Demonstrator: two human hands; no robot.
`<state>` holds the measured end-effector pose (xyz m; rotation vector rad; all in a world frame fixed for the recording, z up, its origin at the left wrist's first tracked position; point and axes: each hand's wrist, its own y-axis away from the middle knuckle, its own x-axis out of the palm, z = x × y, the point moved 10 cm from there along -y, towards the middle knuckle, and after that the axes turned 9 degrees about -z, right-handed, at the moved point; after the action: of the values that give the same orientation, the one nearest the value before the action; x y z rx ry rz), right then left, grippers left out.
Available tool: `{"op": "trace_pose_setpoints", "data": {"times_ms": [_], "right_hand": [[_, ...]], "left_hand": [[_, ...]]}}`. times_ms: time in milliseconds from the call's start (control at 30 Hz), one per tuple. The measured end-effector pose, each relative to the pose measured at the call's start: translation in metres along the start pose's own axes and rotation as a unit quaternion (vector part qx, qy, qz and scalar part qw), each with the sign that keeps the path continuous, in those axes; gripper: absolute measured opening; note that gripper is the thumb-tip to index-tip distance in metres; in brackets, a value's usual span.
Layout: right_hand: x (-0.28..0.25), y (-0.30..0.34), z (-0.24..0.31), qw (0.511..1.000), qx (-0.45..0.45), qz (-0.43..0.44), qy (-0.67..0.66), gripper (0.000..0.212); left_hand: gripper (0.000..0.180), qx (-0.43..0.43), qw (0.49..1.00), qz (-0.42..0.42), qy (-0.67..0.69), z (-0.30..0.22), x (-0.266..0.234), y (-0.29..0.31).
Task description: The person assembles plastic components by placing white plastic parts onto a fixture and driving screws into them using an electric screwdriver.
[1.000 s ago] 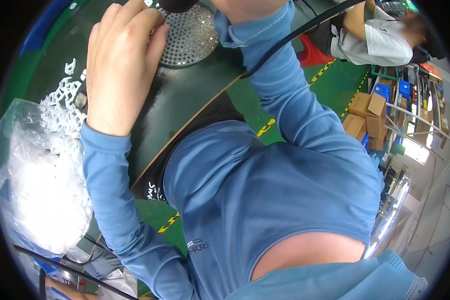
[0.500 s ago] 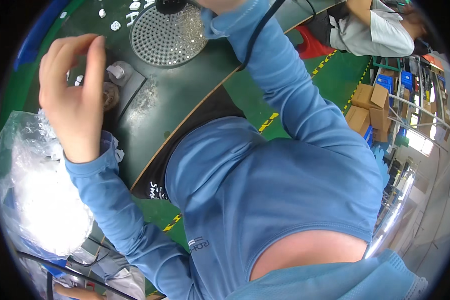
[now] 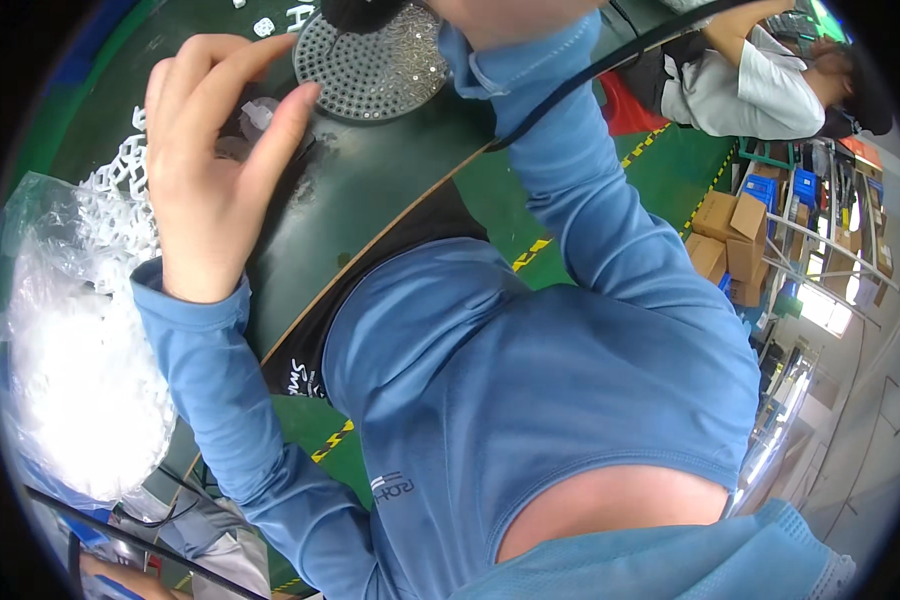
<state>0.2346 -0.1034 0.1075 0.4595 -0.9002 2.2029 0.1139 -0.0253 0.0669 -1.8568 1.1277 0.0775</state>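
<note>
Palm and spread fingers of my left hand (image 3: 210, 165) are raised over the dark green table (image 3: 345, 215), with a gap between thumb and forefinger and nothing in it. Partly behind the thumb, a small pale part (image 3: 260, 115) shows. My right hand (image 3: 515, 15) is at the top edge, its fingers cut off by the frame. Beside it, a black rounded object (image 3: 365, 12), mostly out of view, hangs over a round grey tray with holes (image 3: 335, 85). Many small metal screws (image 3: 410, 65) lie on that tray's right side.
A clear bag of white plastic parts (image 3: 90, 380) stands at left, with loose white parts (image 3: 125, 170) above it. A black cable (image 3: 610, 65) crosses my right sleeve. Another person (image 3: 755, 85) sits at top right; stacked cardboard boxes (image 3: 730, 235) stand behind.
My left hand has moved right, closer to the round tray, its thumb and forefinger now farther apart. The right hand has come lower and right in view. The whole view has shifted slightly.
</note>
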Motion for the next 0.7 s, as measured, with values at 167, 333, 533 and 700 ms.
{"op": "trace_pose_setpoints", "data": {"times_ms": [167, 333, 533, 700], "right_hand": [[0.007, 0.002, -0.005, 1.0, 0.017, 0.01, -0.001, 0.044], [0.008, 0.004, -0.008, 0.999, 0.031, 0.016, 0.003, 0.044], [0.008, 0.007, -0.013, 0.999, 0.047, 0.025, 0.007, 0.045], [0.01, 0.008, -0.016, 0.998, 0.061, 0.032, 0.01, 0.045]], "left_hand": [[0.027, 0.043, 0.999, -0.007, 0.016, -0.009, 0.001, -0.002], [0.019, 0.052, 0.998, -0.022, 0.019, -0.016, -0.001, -0.003], [0.02, 0.019, 0.999, -0.051, -0.001, -0.01, -0.007, -0.004], [0.024, 0.017, 0.998, -0.056, 0.002, -0.011, -0.006, -0.004]]}}
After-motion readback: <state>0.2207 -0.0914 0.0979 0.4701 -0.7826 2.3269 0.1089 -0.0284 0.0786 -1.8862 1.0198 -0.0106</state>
